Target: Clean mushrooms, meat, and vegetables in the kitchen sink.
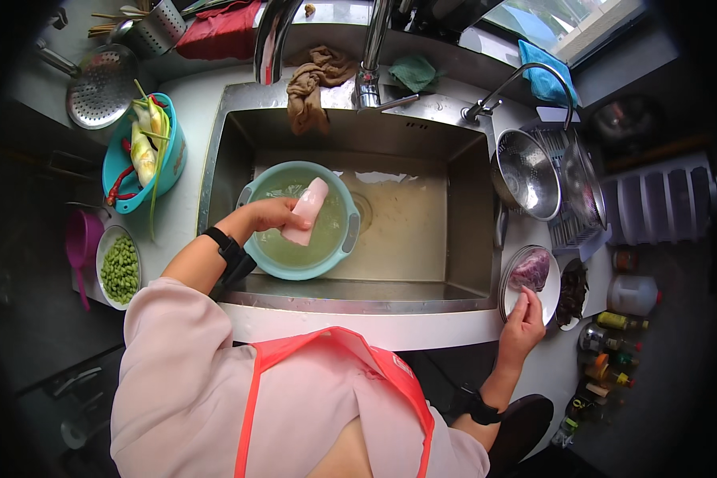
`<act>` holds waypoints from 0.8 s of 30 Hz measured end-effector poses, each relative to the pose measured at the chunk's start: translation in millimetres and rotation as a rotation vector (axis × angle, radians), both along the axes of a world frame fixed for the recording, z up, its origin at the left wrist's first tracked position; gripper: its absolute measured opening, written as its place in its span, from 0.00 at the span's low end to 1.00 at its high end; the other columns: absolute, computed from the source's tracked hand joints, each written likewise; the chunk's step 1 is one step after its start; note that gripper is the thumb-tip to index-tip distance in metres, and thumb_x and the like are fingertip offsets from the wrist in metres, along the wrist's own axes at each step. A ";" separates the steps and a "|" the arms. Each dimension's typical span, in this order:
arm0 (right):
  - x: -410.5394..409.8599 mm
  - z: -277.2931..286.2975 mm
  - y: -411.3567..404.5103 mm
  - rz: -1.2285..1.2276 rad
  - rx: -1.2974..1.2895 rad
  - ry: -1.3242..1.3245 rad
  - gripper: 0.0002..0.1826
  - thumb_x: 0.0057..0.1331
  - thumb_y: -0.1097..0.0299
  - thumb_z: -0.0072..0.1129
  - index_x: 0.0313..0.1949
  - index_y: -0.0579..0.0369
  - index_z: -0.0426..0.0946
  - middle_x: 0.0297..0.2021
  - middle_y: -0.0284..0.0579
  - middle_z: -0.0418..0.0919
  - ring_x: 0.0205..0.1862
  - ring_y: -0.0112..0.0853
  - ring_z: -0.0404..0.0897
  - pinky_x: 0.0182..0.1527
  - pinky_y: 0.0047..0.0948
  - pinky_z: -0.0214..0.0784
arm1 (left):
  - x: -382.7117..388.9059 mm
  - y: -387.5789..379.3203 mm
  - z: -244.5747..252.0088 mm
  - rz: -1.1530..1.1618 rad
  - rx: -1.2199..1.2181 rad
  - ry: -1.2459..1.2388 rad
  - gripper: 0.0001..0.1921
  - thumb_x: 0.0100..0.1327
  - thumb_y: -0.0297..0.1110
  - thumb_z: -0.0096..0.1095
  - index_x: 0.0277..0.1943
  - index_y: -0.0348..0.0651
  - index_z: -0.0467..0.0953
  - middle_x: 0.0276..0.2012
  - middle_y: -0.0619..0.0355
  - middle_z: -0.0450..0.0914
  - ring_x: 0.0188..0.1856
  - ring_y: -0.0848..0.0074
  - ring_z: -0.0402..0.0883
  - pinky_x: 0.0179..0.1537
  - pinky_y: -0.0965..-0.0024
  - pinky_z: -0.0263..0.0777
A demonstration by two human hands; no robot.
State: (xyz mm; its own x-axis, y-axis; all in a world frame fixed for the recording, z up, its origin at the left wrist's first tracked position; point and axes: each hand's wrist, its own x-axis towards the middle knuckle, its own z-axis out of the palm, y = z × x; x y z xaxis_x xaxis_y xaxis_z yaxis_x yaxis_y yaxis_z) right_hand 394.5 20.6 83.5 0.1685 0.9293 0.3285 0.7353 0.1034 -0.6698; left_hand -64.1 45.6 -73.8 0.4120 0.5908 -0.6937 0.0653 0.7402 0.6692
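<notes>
My left hand (275, 216) grips a pale pink slab of raw meat (312, 203), held tilted over a light teal plastic basin (302, 273). Cloudy water fills the basin, which stands in the left part of a stainless steel sink (406, 239). My right hand (523, 322) is out to the right, over the near side of a stack of white plates (548, 297). Its fingertips are close together at the lower edge of a dark red piece of raw meat (530, 270) on the top plate. Whether they pinch the meat or only touch it is unclear.
A chrome faucet (368, 77) and a brown rag (310, 89) are at the sink's back rim. Left are a turquoise basket (176, 164) of vegetables and a plate of green beans (119, 269). Right stand a steel colander (526, 173), a dish rack (591, 239) and several bottles (609, 340).
</notes>
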 end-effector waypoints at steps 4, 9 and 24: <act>-63.8 -4.1 15.0 0.355 -0.205 0.073 0.08 0.61 0.74 0.52 0.39 0.63 0.74 0.24 0.42 0.77 0.23 0.23 0.73 0.27 0.21 0.64 | 17.7 -13.3 40.4 0.047 0.131 -0.189 0.35 0.52 0.34 0.67 0.61 0.42 0.58 0.37 0.63 0.71 0.40 0.80 0.71 0.45 0.74 0.66; -145.8 -11.5 33.6 0.713 -0.478 0.220 0.15 0.58 0.69 0.57 0.44 0.62 0.73 0.28 0.46 0.78 0.23 0.26 0.74 0.28 0.23 0.67 | 35.5 -27.3 77.0 0.098 0.202 -0.248 0.36 0.52 0.33 0.66 0.63 0.41 0.56 0.37 0.62 0.72 0.40 0.81 0.71 0.45 0.76 0.65; -249.0 -121.8 82.7 0.562 -1.002 0.191 0.18 0.62 0.55 0.45 0.33 0.60 0.73 0.23 0.45 0.75 0.18 0.33 0.74 0.19 0.31 0.67 | 16.7 -7.5 12.6 -0.371 0.189 0.210 0.20 0.53 0.37 0.65 0.47 0.38 0.72 0.37 0.60 0.77 0.39 0.78 0.74 0.42 0.73 0.68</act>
State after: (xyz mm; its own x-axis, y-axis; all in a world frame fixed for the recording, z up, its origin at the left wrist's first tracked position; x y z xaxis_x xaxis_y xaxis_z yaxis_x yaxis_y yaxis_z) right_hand 145.5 103.3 -38.3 -0.3826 0.7181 -0.5814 0.6320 -0.2556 -0.7316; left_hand -47.4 38.1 -61.2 0.4811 0.5547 -0.6789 0.4511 0.5074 0.7342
